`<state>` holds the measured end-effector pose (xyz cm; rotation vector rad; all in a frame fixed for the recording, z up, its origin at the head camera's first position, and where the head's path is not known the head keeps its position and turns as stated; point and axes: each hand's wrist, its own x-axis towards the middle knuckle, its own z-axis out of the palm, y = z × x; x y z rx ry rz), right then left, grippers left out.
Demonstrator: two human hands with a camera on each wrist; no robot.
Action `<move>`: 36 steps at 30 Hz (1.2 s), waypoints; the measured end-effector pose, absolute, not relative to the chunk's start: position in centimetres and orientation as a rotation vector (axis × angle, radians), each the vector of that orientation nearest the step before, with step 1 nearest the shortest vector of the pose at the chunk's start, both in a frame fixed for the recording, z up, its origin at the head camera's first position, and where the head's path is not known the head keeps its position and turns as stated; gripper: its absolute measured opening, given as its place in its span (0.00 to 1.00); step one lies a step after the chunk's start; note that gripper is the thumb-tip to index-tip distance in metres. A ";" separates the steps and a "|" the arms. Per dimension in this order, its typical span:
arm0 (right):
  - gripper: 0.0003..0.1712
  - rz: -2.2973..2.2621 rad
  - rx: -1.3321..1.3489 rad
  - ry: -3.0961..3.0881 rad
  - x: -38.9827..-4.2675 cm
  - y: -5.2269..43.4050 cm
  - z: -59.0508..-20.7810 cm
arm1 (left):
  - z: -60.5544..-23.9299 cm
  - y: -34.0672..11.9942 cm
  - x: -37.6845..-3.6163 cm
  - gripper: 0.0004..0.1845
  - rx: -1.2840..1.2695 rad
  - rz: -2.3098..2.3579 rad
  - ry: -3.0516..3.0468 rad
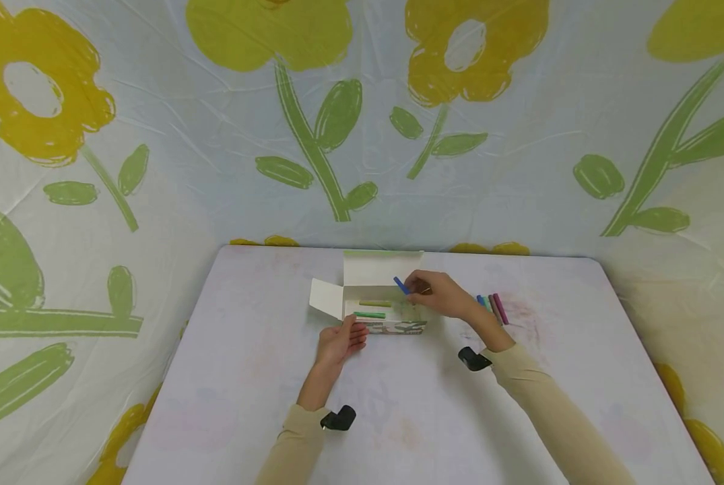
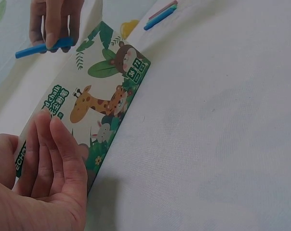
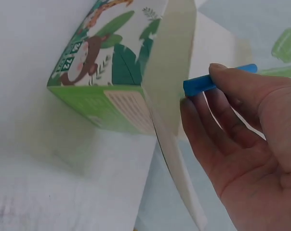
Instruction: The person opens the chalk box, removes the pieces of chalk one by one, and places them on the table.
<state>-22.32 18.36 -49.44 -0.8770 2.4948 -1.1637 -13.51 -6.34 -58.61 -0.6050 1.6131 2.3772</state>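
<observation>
My right hand (image 1: pixel 443 294) pinches a blue chalk stick (image 1: pixel 401 285) over the open box (image 1: pixel 378 311), its long axis slanting far-left to near-right. My left hand (image 1: pixel 339 341), fingers straight, steadies the box's near side.

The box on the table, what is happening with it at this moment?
A person steadies the open box with the left hand against its front side. The right hand pinches a blue stick above the box. Two greenish sticks lie inside, and several more sticks lie on the table to the right.
</observation>
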 end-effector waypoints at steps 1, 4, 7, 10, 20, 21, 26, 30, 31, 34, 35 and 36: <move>0.11 -1.180 -0.863 2.494 -22.3 18.7 -49.3 | -58.6 -6.3 -13.5 0.20 -0.604 2.378 1.614; 0.11 -1.228 -0.826 2.487 -22.3 19.5 -48.9 | -58.7 -6.3 -13.6 0.20 -0.607 2.383 1.606; 0.13 -1.258 -0.771 2.501 -22.5 20.4 -48.6 | -58.8 -6.4 -13.6 0.21 -0.607 2.384 1.606; 0.15 -1.261 -0.733 2.532 -22.6 21.4 -48.5 | -58.7 -6.4 -13.6 0.21 -0.606 2.376 1.618; 0.22 -1.358 -0.528 2.563 -22.1 24.8 -47.4 | -58.8 -6.4 -13.7 0.22 -0.624 2.363 1.624; 0.23 -1.382 -0.500 2.556 -22.0 25.1 -47.3 | -58.8 -6.4 -13.7 0.22 -0.623 2.363 1.624; 0.27 -1.470 -0.381 2.531 -21.7 27.0 -47.1 | -58.7 -6.4 -13.6 0.22 -0.615 2.366 1.623; 0.29 -1.484 -0.325 2.546 -21.8 28.2 -47.7 | -58.5 -6.3 -13.5 0.22 -0.620 2.363 1.626; 0.29 -1.486 -0.315 2.550 -21.8 28.5 -47.9 | -58.5 -6.3 -13.5 0.23 -0.621 2.363 1.625; 0.29 -1.494 -0.280 2.552 -21.8 29.3 -48.6 | -58.5 -6.4 -13.5 0.22 -0.620 2.368 1.614; 0.29 -1.494 -0.272 2.551 -21.8 29.6 -48.9 | -58.5 -6.4 -13.5 0.23 -0.618 2.369 1.614; 0.29 -1.494 -0.256 2.552 -21.7 29.8 -49.1 | -58.5 -6.4 -13.5 0.22 -0.616 2.369 1.611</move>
